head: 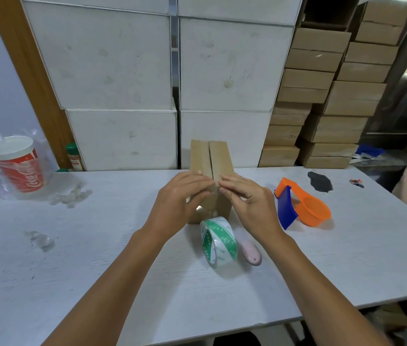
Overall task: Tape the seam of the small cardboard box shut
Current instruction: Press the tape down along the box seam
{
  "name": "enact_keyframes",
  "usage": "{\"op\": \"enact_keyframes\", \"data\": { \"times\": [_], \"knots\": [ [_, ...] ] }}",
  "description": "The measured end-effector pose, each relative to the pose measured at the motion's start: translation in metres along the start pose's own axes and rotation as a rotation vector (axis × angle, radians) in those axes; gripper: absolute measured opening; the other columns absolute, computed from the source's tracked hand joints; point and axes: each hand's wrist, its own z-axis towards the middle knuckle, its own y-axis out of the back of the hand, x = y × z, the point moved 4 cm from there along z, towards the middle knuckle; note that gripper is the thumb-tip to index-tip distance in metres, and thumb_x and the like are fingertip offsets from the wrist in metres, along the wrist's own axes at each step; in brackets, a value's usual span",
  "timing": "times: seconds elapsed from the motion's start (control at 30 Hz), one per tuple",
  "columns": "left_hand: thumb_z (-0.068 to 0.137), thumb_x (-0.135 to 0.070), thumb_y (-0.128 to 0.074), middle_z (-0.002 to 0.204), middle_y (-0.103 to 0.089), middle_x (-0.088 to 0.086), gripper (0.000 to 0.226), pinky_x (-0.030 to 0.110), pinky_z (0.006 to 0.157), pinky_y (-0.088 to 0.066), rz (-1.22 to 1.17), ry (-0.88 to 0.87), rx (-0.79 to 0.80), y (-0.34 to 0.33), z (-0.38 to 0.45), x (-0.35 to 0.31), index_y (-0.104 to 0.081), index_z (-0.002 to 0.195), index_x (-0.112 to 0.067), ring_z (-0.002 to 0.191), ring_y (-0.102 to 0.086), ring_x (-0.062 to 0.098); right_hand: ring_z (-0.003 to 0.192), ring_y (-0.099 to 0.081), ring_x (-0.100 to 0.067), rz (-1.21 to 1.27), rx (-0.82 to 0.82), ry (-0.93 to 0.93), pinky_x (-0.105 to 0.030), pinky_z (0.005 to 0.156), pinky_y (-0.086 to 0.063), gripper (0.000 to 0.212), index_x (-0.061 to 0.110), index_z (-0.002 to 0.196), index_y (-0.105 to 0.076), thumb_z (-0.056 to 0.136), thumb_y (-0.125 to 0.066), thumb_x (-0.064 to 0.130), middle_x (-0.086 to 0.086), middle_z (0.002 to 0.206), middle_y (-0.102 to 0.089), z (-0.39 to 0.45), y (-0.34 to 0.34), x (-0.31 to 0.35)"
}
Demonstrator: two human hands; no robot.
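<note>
1. Two hands meet on the near top edge of the small cardboard box [209, 158], which stands on the white table [97, 245].
2. Left hand [180, 198] lies with its fingers flat and close together on the left flap.
3. Right hand [244, 196] has its fingertips bent onto the right flap, just beside the open seam [210, 158].
4. One tape roll [218, 242] stands just in front of the box.

The small box [209, 158] is plain brown cardboard. Right in front of the box, the tape roll [218, 243] is clear with green and white diagonal stripes, and next to that sits a pale pink thing [251, 252]. To the box's right, the dispenser [302, 204] is bright orange with a blue piece. Far left of the box there's a red cup [16, 163] with white lettering and lid. The table [97, 245] is whitish wood grain.
</note>
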Motion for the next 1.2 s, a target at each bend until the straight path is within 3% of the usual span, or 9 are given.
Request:
{"op": "enact_keyframes", "data": {
  "times": [0.2,0.27,0.37,0.47,0.57,0.67,0.83,1.1,1.2],
  "knots": [
    [0.100,-0.018,-0.075,0.143,-0.063,-0.026,0.042,0.024,0.120,-0.042,-0.221,0.284,0.079,0.008,-0.004,-0.001,-0.071,0.140,-0.028,0.144,-0.046,-0.012,0.128,-0.057,-0.005,0.118,-0.058,-0.349,-0.030,0.103,-0.051,0.035,0.030,0.135,-0.064,0.100,-0.070,0.032,0.014,0.138,-0.063,-0.019,0.013,0.015],
    [0.102,-0.021,-0.071,0.149,-0.058,-0.021,0.044,0.022,0.116,-0.043,-0.311,0.468,-0.082,0.020,-0.013,-0.010,-0.064,0.144,-0.033,0.144,-0.049,-0.003,0.116,-0.061,-0.010,0.179,-0.134,-0.593,-0.030,0.091,-0.051,0.034,0.030,0.124,-0.059,0.094,-0.072,0.043,0.015,0.118,-0.063,-0.044,0.017,0.024],
    [0.101,-0.018,-0.069,0.118,-0.066,-0.010,0.021,0.022,0.088,-0.050,-0.454,0.888,-0.403,0.029,-0.051,-0.026,-0.064,0.118,-0.031,0.115,-0.065,0.007,0.091,-0.067,-0.002,0.266,0.146,-0.864,-0.030,0.075,-0.055,0.046,0.032,0.120,-0.055,0.088,-0.071,0.061,0.017,0.098,-0.069,-0.078,-0.004,0.034],
    [0.101,-0.032,-0.069,0.105,-0.073,-0.006,0.012,0.022,0.077,-0.048,-0.585,1.146,-0.186,0.013,-0.079,-0.033,-0.072,0.107,-0.023,0.107,-0.070,0.016,0.073,-0.073,0.000,0.405,0.147,-0.898,-0.022,0.064,-0.056,0.033,0.031,0.115,-0.060,0.092,-0.072,0.051,0.017,0.077,-0.078,-0.092,-0.010,0.040],
    [0.100,-0.046,-0.068,0.107,-0.075,-0.018,0.023,0.016,0.075,-0.045,-0.597,1.145,0.038,0.006,-0.079,-0.040,-0.078,0.111,-0.028,0.101,-0.065,-0.004,0.069,-0.074,0.002,0.473,0.117,-0.856,-0.012,0.052,-0.051,0.014,0.025,0.105,-0.068,0.097,-0.072,0.036,0.016,0.078,-0.081,-0.096,-0.003,0.049],
    [0.099,-0.041,-0.070,0.101,-0.078,-0.023,0.017,0.009,0.070,-0.047,-0.630,1.087,0.136,0.000,-0.068,-0.047,-0.083,0.106,-0.032,0.098,-0.067,-0.008,0.078,-0.078,-0.011,0.501,0.133,-0.842,-0.022,0.062,-0.054,0.010,0.024,0.104,-0.070,0.098,-0.071,0.032,0.005,0.081,-0.083,-0.102,0.000,0.057],
    [0.099,-0.022,-0.071,0.094,-0.084,-0.018,0.019,0.007,0.071,-0.054,-0.687,1.039,0.171,-0.004,-0.060,-0.053,-0.088,0.092,-0.027,0.088,-0.073,-0.008,0.079,-0.079,-0.013,0.532,0.142,-0.833,-0.024,0.068,-0.054,0.009,0.023,0.105,-0.067,0.098,-0.071,0.028,0.001,0.085,-0.084,-0.113,0.006,0.062],
    [0.101,-0.018,-0.070,0.093,-0.083,-0.006,0.020,0.014,0.074,-0.058,-0.722,0.954,0.119,-0.002,-0.061,-0.073,-0.082,0.086,-0.024,0.087,-0.075,0.003,0.089,-0.078,-0.028,0.534,0.208,-0.810,-0.054,0.095,-0.057,0.021,0.016,0.103,-0.063,0.095,-0.075,0.030,-0.015,0.086,-0.080,-0.125,0.009,0.059],
    [0.102,-0.017,-0.069,0.092,-0.082,-0.005,0.019,0.016,0.073,-0.057,-0.710,0.911,0.067,0.002,-0.064,-0.076,-0.081,0.087,-0.023,0.087,-0.076,0.007,0.092,-0.077,-0.030,0.604,0.154,-0.794,-0.040,0.081,-0.062,0.025,0.030,0.107,-0.060,0.091,-0.080,0.031,-0.017,0.092,-0.077,-0.124,0.009,0.057]
  ]
}}
